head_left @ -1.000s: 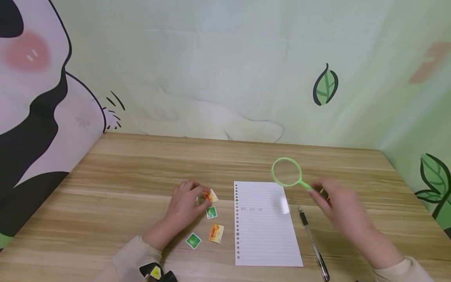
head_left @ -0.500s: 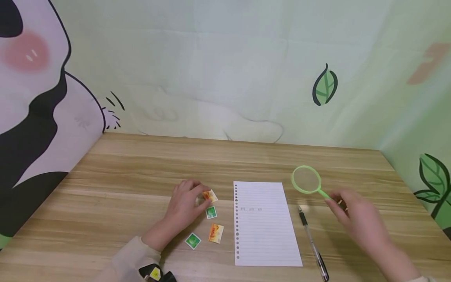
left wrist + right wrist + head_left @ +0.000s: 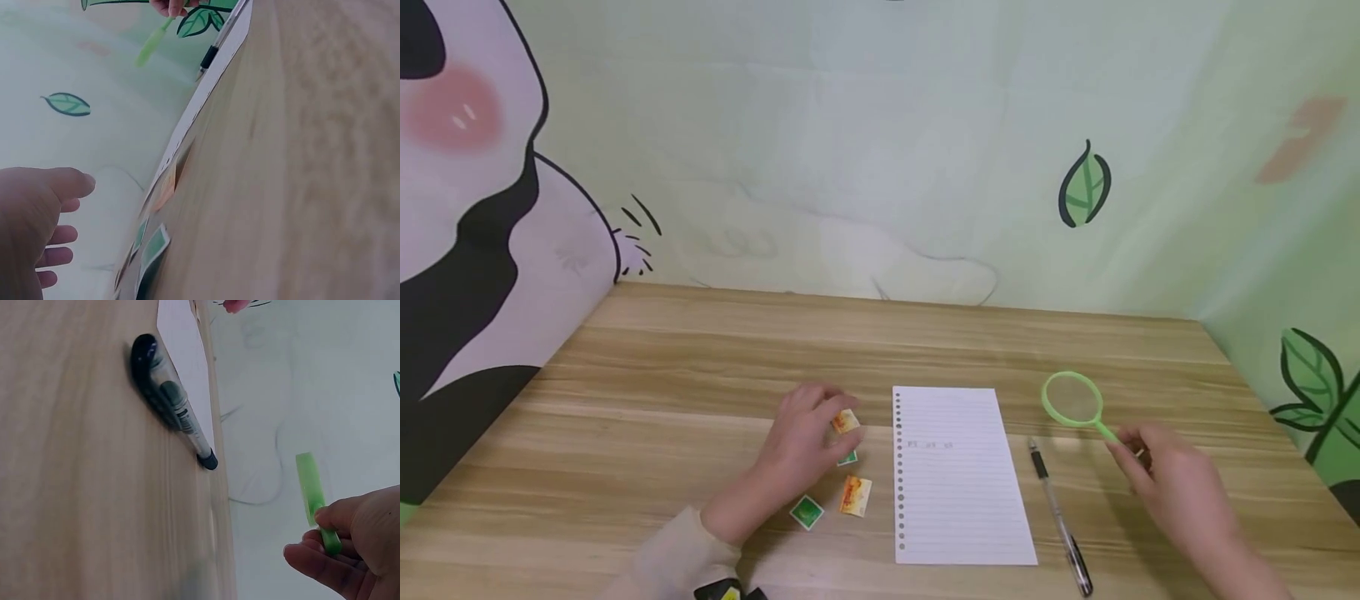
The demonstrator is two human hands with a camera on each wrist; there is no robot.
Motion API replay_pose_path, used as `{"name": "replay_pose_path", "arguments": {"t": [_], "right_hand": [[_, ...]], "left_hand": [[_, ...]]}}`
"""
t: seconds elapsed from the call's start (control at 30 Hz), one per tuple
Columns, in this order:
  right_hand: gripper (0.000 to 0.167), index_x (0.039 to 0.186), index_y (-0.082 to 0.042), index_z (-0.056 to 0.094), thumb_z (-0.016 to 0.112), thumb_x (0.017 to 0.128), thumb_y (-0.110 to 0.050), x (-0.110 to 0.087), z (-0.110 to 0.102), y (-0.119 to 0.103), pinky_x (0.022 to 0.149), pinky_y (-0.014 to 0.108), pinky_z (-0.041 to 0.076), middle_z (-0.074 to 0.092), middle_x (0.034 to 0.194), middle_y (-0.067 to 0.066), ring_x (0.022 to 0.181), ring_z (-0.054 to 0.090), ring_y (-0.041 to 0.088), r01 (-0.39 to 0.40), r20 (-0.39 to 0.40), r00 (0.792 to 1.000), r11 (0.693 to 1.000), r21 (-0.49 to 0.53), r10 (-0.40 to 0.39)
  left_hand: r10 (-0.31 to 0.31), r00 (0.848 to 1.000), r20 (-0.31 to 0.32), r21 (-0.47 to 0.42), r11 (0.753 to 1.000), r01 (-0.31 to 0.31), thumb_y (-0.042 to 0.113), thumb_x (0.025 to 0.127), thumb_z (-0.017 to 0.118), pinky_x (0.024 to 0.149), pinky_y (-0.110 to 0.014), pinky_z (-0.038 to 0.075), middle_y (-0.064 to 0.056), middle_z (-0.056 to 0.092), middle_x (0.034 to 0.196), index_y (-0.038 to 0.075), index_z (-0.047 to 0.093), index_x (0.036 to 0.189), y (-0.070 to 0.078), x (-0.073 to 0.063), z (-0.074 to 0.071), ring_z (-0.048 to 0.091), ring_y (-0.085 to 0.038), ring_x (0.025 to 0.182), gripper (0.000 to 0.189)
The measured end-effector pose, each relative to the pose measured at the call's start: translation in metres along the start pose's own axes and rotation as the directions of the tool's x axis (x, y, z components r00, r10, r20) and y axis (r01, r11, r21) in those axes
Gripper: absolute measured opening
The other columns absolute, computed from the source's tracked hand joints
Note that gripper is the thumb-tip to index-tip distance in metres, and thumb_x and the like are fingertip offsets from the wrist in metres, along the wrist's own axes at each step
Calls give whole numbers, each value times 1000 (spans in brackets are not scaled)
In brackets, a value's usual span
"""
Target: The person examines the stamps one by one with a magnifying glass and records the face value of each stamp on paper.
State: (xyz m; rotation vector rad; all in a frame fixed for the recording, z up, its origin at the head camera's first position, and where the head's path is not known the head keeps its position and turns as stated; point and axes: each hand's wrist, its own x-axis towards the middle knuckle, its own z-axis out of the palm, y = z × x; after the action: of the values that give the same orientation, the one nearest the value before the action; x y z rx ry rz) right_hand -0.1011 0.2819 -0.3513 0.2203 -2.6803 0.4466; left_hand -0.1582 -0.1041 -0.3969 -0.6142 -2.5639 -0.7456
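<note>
My right hand (image 3: 1183,483) pinches the handle of a green-rimmed magnifying glass (image 3: 1073,398), raised above the table to the right of the paper. In the right wrist view the thumb and fingers grip the magnifying glass (image 3: 308,487) near the handle's end. My left hand (image 3: 805,437) hovers over the small stamps with loosely bent fingers and nothing held. Beside its fingertips lie an orange stamp (image 3: 846,421) and a green stamp (image 3: 848,457), both partly covered by the hand. Closer to me are another orange stamp (image 3: 855,496) and another green stamp (image 3: 807,512).
A lined sheet of paper (image 3: 958,500) with punched holes and faint marks lies mid-table. To its right is a black-capped clear pen (image 3: 1060,517). A printed backdrop (image 3: 865,167) borders the wooden table (image 3: 715,333) at the back and sides.
My right hand has carried the magnifying glass rightward and toward me, away from the paper's top corner. The left hand has shifted slightly, and its fingers now stand off the upper orange stamp.
</note>
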Motion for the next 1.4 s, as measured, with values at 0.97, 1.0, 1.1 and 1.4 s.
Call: {"name": "replay_pose_path", "arguments": {"t": [0.97,1.0,1.1,1.4], "right_hand": [[11,94,0,61,60,91,-11,-25,9,23,50,21,39,65,73,3,55,50,6,-224,208,952,974,-17,223],[12,94,0,60,60,91,-11,-25,9,23,50,21,39,65,73,4,56,50,7,-231,216,949,973,-18,229],[11,93,-1,60,62,90,-12,-25,11,22,49,21,39,65,72,3,56,50,8,-235,228,945,972,-23,234],[13,86,-2,61,64,87,-15,-24,15,14,54,26,40,64,70,1,60,51,12,-254,264,927,964,-81,267]], "left_hand": [[198,952,235,-32,980,-196,37,78,76,102,-40,40,2,63,114,22,68,108,39,-22,16,55,-15,111,34],[197,951,238,-37,980,-194,37,79,76,102,-40,40,3,63,115,22,68,108,39,-22,16,54,-15,111,34],[192,950,247,-40,981,-188,38,79,75,104,-41,40,3,63,115,22,68,108,38,-22,16,54,-16,111,34],[215,942,259,-12,975,-220,40,77,76,104,-40,40,2,63,114,21,68,109,37,-24,18,54,-16,110,38]]}}
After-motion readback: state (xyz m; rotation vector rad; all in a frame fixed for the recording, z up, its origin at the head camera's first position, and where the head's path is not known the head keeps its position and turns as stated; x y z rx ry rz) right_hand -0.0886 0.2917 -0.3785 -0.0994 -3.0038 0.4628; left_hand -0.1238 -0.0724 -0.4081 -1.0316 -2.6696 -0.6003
